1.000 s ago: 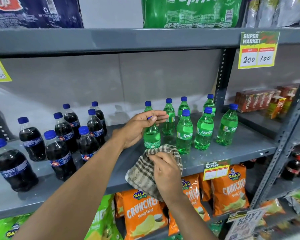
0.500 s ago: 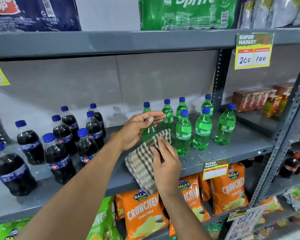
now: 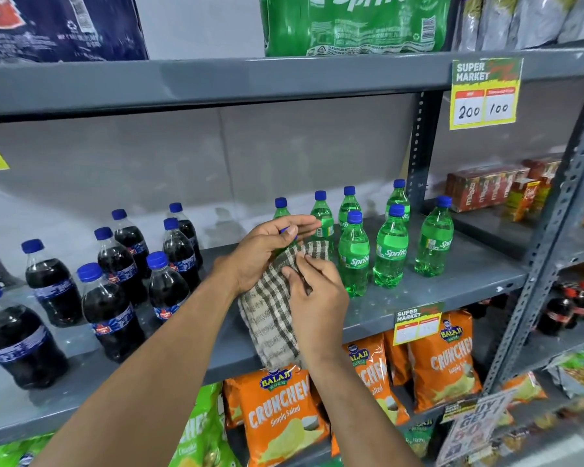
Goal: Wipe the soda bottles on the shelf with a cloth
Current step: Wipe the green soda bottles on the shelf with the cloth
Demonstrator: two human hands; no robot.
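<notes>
Several green Sprite bottles (image 3: 390, 251) with blue caps stand on the grey shelf (image 3: 452, 281). My left hand (image 3: 267, 251) grips the neck and cap of the front-left green bottle (image 3: 292, 244), which is mostly hidden. My right hand (image 3: 317, 298) presses a checked beige-and-brown cloth (image 3: 270, 311) against that bottle's body; the cloth hangs down past the shelf's front edge. Several dark cola bottles (image 3: 112, 311) with blue caps stand on the left part of the same shelf.
Orange and green chip bags (image 3: 277, 412) fill the shelf below. Shrink-wrapped soda packs (image 3: 351, 25) sit on the shelf above. Red juice cartons (image 3: 486, 190) lie to the right, beyond a perforated steel upright (image 3: 418, 146). Price tags (image 3: 484, 92) hang from the shelf edges.
My right hand has lifted the cloth from the shelf edge up onto the held green bottle. My left hand keeps its hold on the bottle's top.
</notes>
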